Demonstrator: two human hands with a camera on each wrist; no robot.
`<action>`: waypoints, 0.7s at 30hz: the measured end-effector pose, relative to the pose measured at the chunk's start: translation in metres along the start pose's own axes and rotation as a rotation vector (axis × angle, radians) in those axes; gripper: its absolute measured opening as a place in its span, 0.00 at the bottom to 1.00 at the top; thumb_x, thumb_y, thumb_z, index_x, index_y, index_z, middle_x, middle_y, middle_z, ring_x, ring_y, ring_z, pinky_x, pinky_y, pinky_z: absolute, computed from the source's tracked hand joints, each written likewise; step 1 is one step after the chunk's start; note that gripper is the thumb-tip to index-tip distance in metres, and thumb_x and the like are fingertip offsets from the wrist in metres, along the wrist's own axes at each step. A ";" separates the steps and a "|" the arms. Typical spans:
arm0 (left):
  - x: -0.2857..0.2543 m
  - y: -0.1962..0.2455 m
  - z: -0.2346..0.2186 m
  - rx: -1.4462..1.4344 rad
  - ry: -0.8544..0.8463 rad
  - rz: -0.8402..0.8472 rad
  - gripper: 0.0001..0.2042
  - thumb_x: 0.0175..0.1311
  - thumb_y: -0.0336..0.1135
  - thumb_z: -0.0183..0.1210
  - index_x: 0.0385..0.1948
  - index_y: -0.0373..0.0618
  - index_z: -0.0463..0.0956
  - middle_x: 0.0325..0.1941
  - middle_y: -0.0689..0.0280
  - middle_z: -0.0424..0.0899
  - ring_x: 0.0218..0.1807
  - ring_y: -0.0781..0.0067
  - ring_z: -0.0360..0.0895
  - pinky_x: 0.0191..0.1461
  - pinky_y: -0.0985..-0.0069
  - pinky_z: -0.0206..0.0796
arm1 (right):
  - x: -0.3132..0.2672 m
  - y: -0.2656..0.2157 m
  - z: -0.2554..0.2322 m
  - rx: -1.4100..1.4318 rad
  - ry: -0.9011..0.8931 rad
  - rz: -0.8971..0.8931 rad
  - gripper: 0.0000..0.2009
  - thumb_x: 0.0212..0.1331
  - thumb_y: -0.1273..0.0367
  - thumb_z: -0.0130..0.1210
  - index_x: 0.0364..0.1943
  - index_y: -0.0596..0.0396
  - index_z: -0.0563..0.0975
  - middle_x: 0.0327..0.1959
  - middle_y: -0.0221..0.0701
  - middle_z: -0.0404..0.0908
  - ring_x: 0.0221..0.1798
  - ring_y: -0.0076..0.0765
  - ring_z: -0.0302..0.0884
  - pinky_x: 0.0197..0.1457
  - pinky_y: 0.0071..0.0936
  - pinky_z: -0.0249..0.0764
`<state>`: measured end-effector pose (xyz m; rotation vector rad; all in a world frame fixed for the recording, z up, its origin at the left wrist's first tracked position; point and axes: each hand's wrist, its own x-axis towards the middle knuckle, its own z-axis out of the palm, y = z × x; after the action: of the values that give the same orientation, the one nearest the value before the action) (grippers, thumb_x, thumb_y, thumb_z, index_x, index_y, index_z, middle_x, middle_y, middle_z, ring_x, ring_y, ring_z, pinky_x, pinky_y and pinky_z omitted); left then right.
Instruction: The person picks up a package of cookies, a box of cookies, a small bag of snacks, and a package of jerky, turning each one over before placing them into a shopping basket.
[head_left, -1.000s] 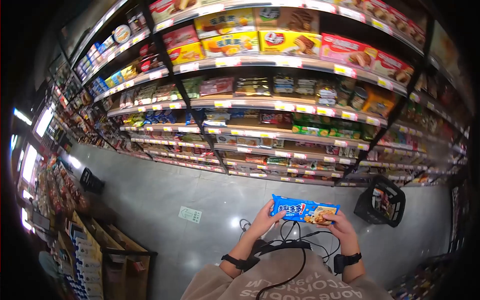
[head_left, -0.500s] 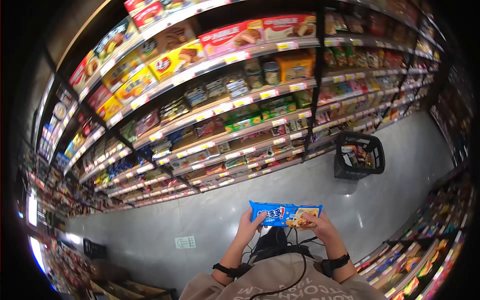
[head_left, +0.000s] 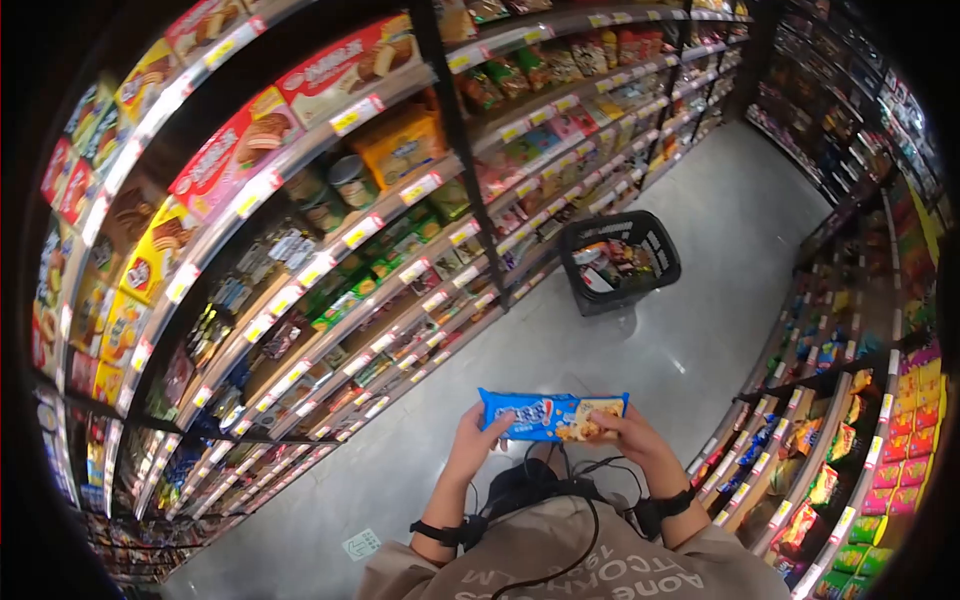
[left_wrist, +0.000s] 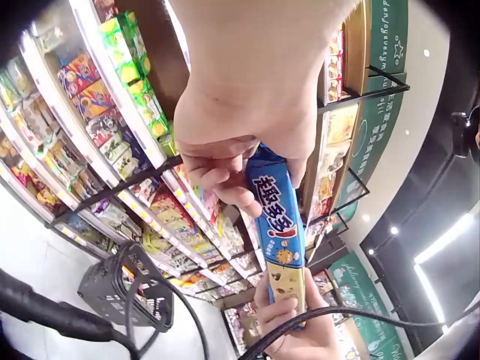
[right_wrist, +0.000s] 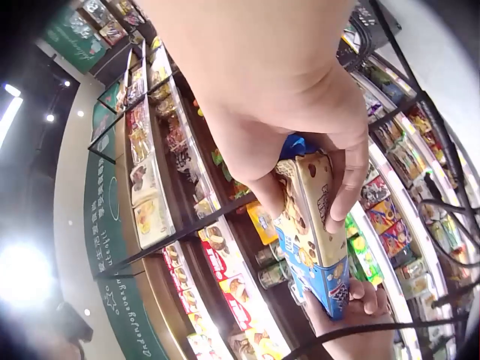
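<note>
Between two rows of shop shelves, a person holds a blue biscuit packet level at chest height, the left hand pinching one end, the right hand gripping the other. It looks like the checking step. A black basket stands well apart on the floor; reaching it would call for a few steps.

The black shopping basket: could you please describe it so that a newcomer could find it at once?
Follow the long snack shelves on the left of the aisle. Beside their lowest row, the basket stands on the shiny grey floor, ahead of the hands. It is the only black mesh container there, open-topped, with packets inside.
</note>
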<state>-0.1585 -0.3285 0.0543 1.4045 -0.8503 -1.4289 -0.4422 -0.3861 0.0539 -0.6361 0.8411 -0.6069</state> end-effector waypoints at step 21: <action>0.153 0.051 0.041 0.019 -0.263 -0.014 0.17 0.71 0.41 0.60 0.49 0.36 0.74 0.31 0.64 0.83 0.25 0.76 0.79 0.28 0.80 0.66 | 0.044 -0.114 -0.041 -0.175 0.173 -0.062 0.24 0.65 0.60 0.64 0.61 0.56 0.72 0.51 0.36 0.83 0.48 0.32 0.85 0.40 0.28 0.85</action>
<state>-0.1784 -0.4935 0.0543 1.2546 -1.0229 -1.6440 -0.4788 -0.5032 0.0936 -0.7787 1.0480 -0.6553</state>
